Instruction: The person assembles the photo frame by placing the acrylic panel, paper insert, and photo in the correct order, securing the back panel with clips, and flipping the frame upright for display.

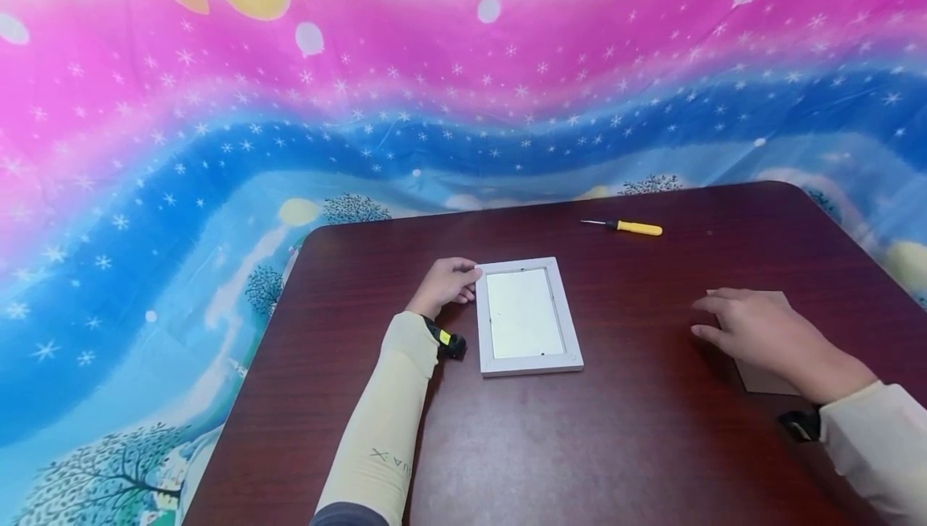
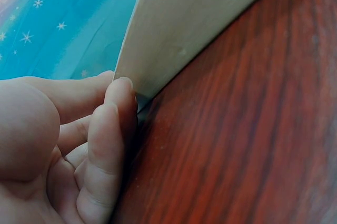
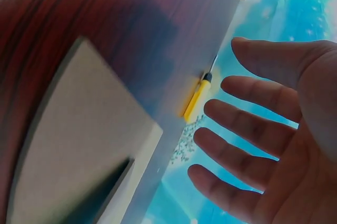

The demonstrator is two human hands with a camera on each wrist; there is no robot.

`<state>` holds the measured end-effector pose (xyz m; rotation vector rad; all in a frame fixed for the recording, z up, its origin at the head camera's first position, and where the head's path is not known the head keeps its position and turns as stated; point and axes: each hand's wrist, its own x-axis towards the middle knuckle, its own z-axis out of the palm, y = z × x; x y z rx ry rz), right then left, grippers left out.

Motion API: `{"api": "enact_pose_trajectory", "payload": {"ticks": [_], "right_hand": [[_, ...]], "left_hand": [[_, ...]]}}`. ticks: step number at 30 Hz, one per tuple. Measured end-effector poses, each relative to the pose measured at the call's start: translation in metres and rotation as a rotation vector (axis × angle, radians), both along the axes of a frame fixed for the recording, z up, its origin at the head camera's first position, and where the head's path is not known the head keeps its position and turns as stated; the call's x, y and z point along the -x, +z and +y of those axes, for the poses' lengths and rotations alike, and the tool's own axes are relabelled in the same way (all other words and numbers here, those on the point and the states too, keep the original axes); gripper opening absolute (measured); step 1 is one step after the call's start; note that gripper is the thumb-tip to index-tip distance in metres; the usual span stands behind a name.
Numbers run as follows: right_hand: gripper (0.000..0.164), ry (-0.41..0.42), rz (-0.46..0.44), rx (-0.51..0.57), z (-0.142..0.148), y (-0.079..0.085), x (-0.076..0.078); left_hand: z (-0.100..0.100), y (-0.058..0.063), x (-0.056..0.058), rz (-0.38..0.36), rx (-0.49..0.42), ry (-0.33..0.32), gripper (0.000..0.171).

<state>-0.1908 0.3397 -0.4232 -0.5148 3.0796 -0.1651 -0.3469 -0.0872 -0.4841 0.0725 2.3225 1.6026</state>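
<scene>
Lying on the worktop point(image 1: 615, 429), the picture frame point(image 1: 562, 313) is pinched at its left edge by the left hand point(image 1: 446, 283); right of the frame, the right hand point(image 1: 764, 333) hovers, fingers spread, over a brown board point(image 1: 764, 382) (judged separated, not yet fitted); beyond lies a screwdriver point(image 1: 630, 228).

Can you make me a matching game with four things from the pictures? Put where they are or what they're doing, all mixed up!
Things:
1. screwdriver
2. picture frame
3. left hand
4. right hand

Places and states:
A. open, over the brown board
B. yellow handle, near the far edge of the table
C. holding something's edge
D. white border, lying flat between the two hands

Right pairs: 1-B, 2-D, 3-C, 4-A
</scene>
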Motion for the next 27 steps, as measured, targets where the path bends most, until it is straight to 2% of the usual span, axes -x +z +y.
{"api": "enact_pose_trajectory", "payload": {"ticks": [4, 10, 13, 18, 27], "right_hand": [[0.047, -0.013, -0.024, -0.007, 0.011, 0.000, 0.000], [0.059, -0.075, -0.083, -0.017, 0.024, 0.000, -0.003], [0.057, -0.102, -0.095, -0.027, 0.029, -0.001, -0.005], [0.057, -0.161, -0.114, -0.064, 0.039, -0.004, -0.006], [0.070, -0.276, -0.139, -0.115, 0.057, -0.009, -0.008]], "left_hand": [[0.000, 0.001, 0.000, -0.002, -0.001, 0.002, 0.033], [0.001, 0.001, 0.000, -0.004, -0.007, 0.001, 0.032], [0.001, 0.000, 0.000, -0.004, -0.005, 0.000, 0.033], [0.001, -0.001, 0.000, -0.002, -0.006, 0.005, 0.033], [0.000, 0.001, -0.001, 0.004, 0.001, 0.001, 0.032]]}}
